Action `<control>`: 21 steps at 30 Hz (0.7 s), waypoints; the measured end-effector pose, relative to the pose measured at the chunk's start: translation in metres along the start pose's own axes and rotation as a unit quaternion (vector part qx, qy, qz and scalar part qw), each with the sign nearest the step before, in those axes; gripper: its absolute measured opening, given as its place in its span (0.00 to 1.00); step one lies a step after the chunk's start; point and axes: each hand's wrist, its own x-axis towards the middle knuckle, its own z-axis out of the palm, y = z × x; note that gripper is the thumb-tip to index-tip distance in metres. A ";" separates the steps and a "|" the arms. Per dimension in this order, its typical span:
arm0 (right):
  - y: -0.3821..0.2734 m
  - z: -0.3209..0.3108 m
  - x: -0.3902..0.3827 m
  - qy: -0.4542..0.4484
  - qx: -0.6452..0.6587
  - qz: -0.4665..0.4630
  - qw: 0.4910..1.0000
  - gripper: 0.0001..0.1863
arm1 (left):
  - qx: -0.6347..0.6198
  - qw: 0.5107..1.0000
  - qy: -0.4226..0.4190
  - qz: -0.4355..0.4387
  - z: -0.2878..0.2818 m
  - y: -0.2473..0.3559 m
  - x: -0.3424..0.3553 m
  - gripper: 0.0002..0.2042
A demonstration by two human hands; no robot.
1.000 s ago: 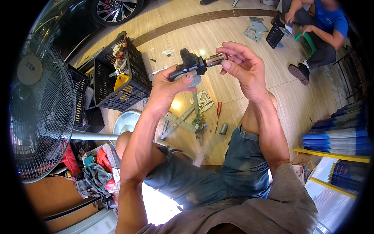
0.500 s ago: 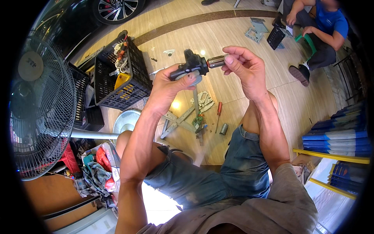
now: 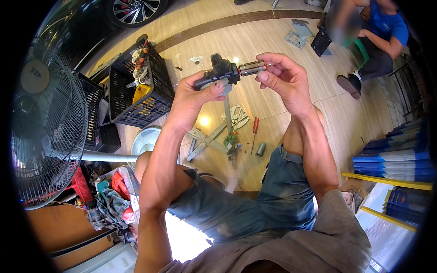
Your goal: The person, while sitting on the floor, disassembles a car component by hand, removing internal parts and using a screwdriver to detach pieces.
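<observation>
Head view: left hand [image 3: 187, 101] gripping black housing [image 3: 219, 71]; right hand [image 3: 290, 85] has fingers pinching outer end of silver, copper-tinted rotor [image 3: 251, 68], its inner end at the housing's right-hand mouth, raised above floor [image 3: 268, 38]. Risk: slack pinch could drop rotor; tilting could scrape it. Black crate [image 3: 160, 68], left: yellow piece [image 3: 141, 93], white parts [image 3: 139, 75], other contents unclear.
</observation>
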 end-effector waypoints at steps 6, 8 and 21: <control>0.001 0.001 0.000 0.000 0.018 0.016 1.000 0.17 | -0.022 1.000 -0.007 -0.007 -0.001 0.000 -0.001 0.16; 0.002 0.000 0.000 -0.002 0.007 0.015 1.000 0.17 | -0.021 1.000 -0.008 -0.008 -0.002 0.001 -0.001 0.16; -0.003 0.008 -0.006 -0.023 0.026 0.007 0.999 0.11 | -0.097 0.991 -0.076 -0.045 -0.014 -0.008 -0.001 0.21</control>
